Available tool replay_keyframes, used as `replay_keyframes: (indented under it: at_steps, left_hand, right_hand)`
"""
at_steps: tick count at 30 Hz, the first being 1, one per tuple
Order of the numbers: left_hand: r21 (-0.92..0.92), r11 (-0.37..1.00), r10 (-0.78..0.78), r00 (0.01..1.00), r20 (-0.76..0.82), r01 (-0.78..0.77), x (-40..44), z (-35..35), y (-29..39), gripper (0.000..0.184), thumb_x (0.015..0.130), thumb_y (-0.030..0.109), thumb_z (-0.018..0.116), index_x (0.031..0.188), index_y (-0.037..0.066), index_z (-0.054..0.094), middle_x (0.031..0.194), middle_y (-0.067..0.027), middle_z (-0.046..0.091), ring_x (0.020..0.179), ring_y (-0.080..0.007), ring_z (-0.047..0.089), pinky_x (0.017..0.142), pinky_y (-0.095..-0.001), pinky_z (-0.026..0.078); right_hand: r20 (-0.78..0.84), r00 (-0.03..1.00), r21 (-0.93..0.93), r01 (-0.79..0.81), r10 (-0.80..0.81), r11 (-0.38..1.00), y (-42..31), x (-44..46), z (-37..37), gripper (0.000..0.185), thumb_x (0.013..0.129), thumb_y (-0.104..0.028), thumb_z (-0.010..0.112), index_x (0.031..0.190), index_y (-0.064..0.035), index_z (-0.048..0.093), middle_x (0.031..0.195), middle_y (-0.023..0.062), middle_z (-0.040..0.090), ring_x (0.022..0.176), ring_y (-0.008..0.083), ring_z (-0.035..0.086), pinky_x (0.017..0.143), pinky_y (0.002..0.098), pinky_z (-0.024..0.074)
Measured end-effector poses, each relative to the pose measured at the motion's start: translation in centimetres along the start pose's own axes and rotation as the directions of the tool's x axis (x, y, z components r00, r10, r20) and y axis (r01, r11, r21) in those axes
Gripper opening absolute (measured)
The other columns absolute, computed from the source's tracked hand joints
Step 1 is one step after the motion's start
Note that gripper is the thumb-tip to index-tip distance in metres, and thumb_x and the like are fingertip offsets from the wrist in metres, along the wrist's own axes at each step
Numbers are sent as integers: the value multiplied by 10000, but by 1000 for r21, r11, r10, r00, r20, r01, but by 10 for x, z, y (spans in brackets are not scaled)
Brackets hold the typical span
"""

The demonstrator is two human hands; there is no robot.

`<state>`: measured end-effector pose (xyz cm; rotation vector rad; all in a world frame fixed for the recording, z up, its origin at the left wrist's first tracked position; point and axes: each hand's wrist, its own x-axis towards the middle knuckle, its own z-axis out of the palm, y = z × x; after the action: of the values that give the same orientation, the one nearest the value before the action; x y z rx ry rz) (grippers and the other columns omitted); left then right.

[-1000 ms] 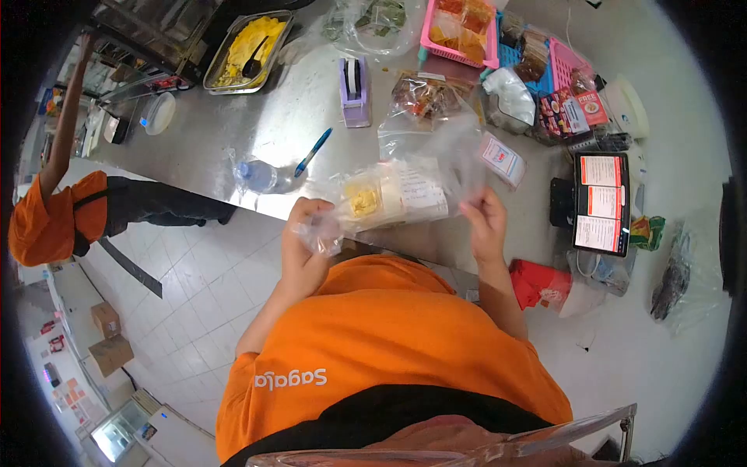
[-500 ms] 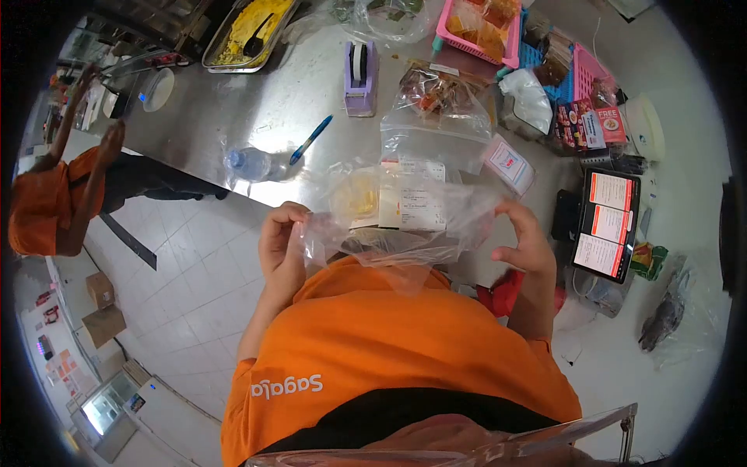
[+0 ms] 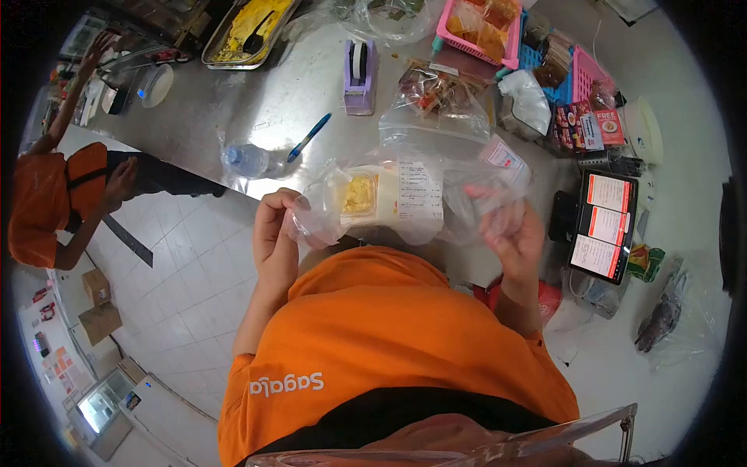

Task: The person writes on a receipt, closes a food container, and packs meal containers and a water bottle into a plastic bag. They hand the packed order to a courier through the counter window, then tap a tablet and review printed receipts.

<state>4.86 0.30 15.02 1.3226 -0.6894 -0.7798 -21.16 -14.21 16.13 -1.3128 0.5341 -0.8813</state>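
A clear plastic bag (image 3: pixel 459 222) is stretched between my two hands at the near edge of the steel table. My left hand (image 3: pixel 274 237) pinches its left side, fingers closed on the film. At the other side my right hand (image 3: pixel 513 241) has its fingers curled on the film, partly seen through it. Inside the bag lie a small clear tub of yellow food (image 3: pixel 359 194) and, to its right, a pale package with a printed receipt (image 3: pixel 420 189) on top. The package's lower part is blurred by the plastic.
Behind the bag are a water bottle (image 3: pixel 247 161), a blue pen (image 3: pixel 310 138), a purple tape dispenser (image 3: pixel 359 97) and a bag of food (image 3: pixel 436 89). A tablet (image 3: pixel 604 226) stands at right. A tray of yellow food (image 3: pixel 226 53) sits far left; a co-worker (image 3: pixel 66 194) stands beyond.
My right hand has moved slightly left and down, its fingers now closed on the film. The bag has spread wider and flatter, showing the tub more clearly. The co-worker's arms have shifted.
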Motion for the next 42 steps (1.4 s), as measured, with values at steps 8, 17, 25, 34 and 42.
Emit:
replay_keyframes:
  at_steps: [8,17,25,34,42]
  left_hand:
    - [-91,990,-88,979,183,106,2,-13,7,99,892,152,400,846,67,423,1216,-227,486,990,-189,521,898,-316,370]
    - [-311,943,-39,969,244,117,2,-18,3,214,880,279,457,838,77,402,1252,-339,417,968,-287,597,844,-366,462]
    - [-63,998,37,975,217,-23,-19,-24,15,307,831,184,576,1048,39,415,894,-152,565,789,-198,601,610,-268,475]
    - [138,973,122,921,369,-184,-30,-26,35,759,741,-10,650,1369,42,227,1101,-248,553,859,-260,637,619,-263,493]
    - [-210,977,141,653,744,29,-30,-54,28,950,725,-86,583,1447,129,4,1412,-311,204,1026,-284,592,872,-378,473]
  right_hand:
    - [88,994,-124,81,-70,989,1,-4,-12,392,783,-358,623,948,-11,545,1366,275,322,807,119,503,654,241,411]
    - [-294,937,-505,14,-188,863,16,30,-90,407,877,-371,521,950,14,632,1020,166,627,861,176,588,713,248,433]
    - [8,895,-977,-87,-446,-192,97,156,-227,342,784,-181,602,1092,-33,592,980,156,640,875,313,605,761,392,467]
    - [-316,935,-948,-318,-162,16,99,187,-253,230,751,-260,654,803,-38,683,786,154,660,753,299,641,683,382,485]
    - [-350,642,-934,-186,-682,305,55,150,-230,245,777,-222,663,886,-3,657,865,142,657,736,260,628,687,363,474]
